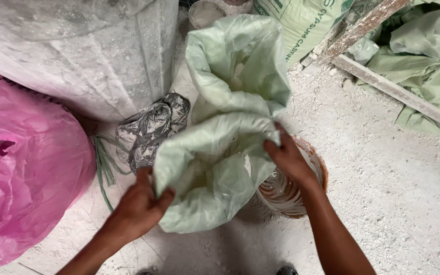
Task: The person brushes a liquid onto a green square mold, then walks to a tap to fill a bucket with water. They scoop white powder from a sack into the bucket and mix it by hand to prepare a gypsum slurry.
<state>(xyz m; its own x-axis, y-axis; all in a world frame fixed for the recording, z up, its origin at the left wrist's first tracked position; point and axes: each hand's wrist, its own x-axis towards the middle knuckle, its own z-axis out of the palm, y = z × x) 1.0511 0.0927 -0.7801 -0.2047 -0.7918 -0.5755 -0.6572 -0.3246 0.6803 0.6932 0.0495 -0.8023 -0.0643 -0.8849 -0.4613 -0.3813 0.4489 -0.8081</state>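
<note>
Hands on a pale green sack (220, 153), both of them. Left hand (138, 206) closed tight on the sack's near lower edge, thumb on top. Right hand (287, 159) closed on the sack's right edge, fingers tucked into the fold. Sack soft and crumpled, tall, leaning a bit, with its open mouth turned toward the camera. White powder seen inside the mouth, still in there. Stood on the dusty white floor (383, 193), right in the middle of the view.

Just beside the sack, under the right hand, a round bucket (291, 196) with a brown-orange rim and white rings of dried paste inside. Looked mostly empty; how much lay at the bottom could not be told, as the hand and the sack hid part of it. So, as a guess: sack opened and gripped, mouth near the bucket, but not yet tipped over it. Pouring the powder seemed left to do.

To the left, a big pink plastic bag (26, 168), puffed up. Behind it, a large grey drum (87, 56) caked in white dust. Between drum and sack, a crumpled grey bag (151, 127) and some green string (103, 163) on the floor. At the back right, more green sacks (423, 56) and a wooden board (398, 94) lying slanted.
</note>
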